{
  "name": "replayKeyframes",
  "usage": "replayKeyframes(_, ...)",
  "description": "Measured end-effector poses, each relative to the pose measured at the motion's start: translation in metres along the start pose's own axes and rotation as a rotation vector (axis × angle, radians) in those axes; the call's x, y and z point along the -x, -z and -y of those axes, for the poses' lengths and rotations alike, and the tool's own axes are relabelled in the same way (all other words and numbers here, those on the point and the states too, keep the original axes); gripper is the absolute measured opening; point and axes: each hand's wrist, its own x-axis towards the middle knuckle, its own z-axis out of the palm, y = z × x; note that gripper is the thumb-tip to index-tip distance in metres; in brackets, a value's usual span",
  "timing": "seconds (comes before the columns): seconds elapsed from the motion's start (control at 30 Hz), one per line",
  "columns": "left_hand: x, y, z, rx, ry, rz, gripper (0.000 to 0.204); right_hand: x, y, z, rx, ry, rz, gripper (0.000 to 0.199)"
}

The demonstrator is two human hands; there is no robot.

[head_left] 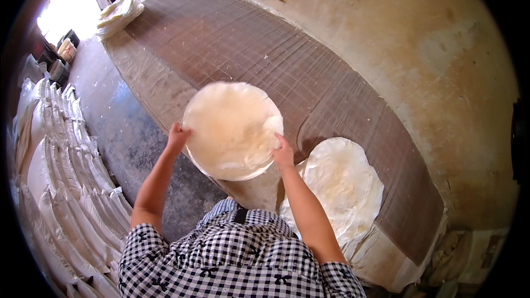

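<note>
Between my two hands I hold a round stack of thin, cream-coloured sheets [232, 127], which look like large flatbread or rice-paper rounds. My left hand [179, 135] grips its left rim, and my right hand [283, 152] pinches the lower right rim. The stack is held over the near edge of a long table [232, 33], and its lower rim shows several layers. To the right, partly behind my right forearm, lies another pile of pale round sheets [345, 182], its edges uneven and overlapping.
A further pile of pale sheets [120, 14] sits at the table's far left end. White filled sacks [72, 187] are stacked at the left, across a strip of grey floor [132, 132]. A stained wall [419, 49] runs along the table's far side. Baskets [66, 49] stand near the bright doorway.
</note>
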Motion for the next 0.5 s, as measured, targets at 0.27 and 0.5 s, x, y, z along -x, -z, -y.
replayKeyframes(0.27,-0.010,0.006,0.083,0.102,0.088,-0.016,0.026,-0.002,-0.030,-0.007,0.261,0.116,-0.141,0.056)
replayKeyframes(0.5,0.017,-0.036,-0.017,-0.942,-0.556,-0.116,0.030,0.029,-0.033,-0.002,0.521,0.334,-0.305,0.052)
